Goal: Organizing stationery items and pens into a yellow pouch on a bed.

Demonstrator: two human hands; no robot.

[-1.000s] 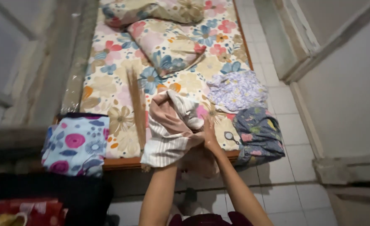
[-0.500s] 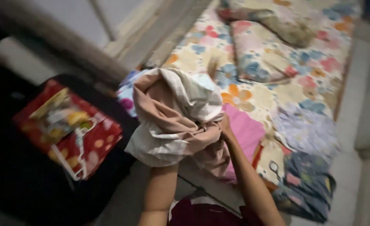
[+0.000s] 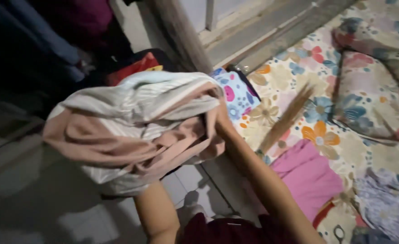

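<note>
The striped beige and pink cloth bundle [image 3: 132,131] has been lifted off the bed's near edge, where it was a second ago, and swung away to the left; it now hangs over the grey tiled floor [image 3: 41,203], held up in front of the dark clothes [image 3: 50,40] at the wall. The right hand [image 3: 222,122] has travelled with it, its fingers [image 3: 218,113] now pressed into the bundle's right side, while the left hand has sunk out of sight under the cloth. The floral mattress [image 3: 344,149], once straight ahead of the fingers, now lies off to their right, and a pink cloth [image 3: 308,176] shows below them.
</note>
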